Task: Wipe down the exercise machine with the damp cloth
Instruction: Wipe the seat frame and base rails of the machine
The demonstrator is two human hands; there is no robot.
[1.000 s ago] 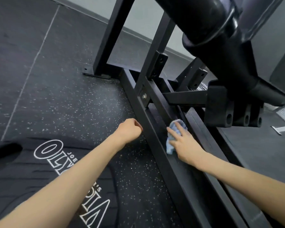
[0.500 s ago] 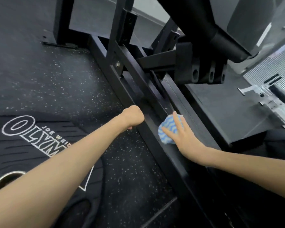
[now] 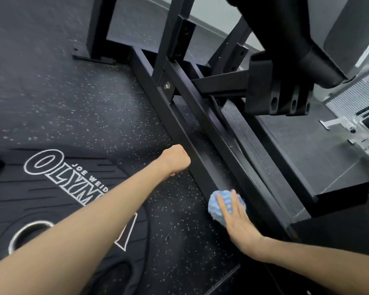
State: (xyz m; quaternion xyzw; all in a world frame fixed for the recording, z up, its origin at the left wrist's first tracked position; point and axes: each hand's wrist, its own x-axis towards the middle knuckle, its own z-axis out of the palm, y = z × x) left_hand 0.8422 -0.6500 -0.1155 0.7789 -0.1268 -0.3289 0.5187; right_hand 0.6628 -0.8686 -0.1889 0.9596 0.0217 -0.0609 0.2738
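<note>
The damp cloth (image 3: 224, 206), blue with paler wavy stripes and bunched into a rough ball, sits pressed on the near end of the exercise machine's low black base rail (image 3: 192, 145), under the right hand (image 3: 239, 224); that grip is flat, its fingers straight and spread over the cloth, pushing it down rather than curling round it. Being wadded up, the cloth has no clear long axis of its own; the rail it rides on does, running from the near right of the view away to the far left, toward the upright posts (image 3: 166, 39), and the fingers point along roughly that same line. The left hand (image 3: 176, 159) is a closed fist holding nothing, held just beside the outer face of the rail further up; whether it touches the metal I cannot tell. As for progress, the black paint shows no wet streak or dust line I can trust, so how much has been wiped is not readable; my judgement is that the job is somewhere in the middle, on the low frame, with the inner rail (image 3: 222, 137), the cross bar (image 3: 219, 86), the bracket with holes (image 3: 279, 96) and the big padded arm (image 3: 285, 28) above most likely left to do. A black weight plate (image 3: 51, 188) with white lettering lies flat on the speckled rubber floor (image 3: 83, 107) to the left, well apart from the cloth
</note>
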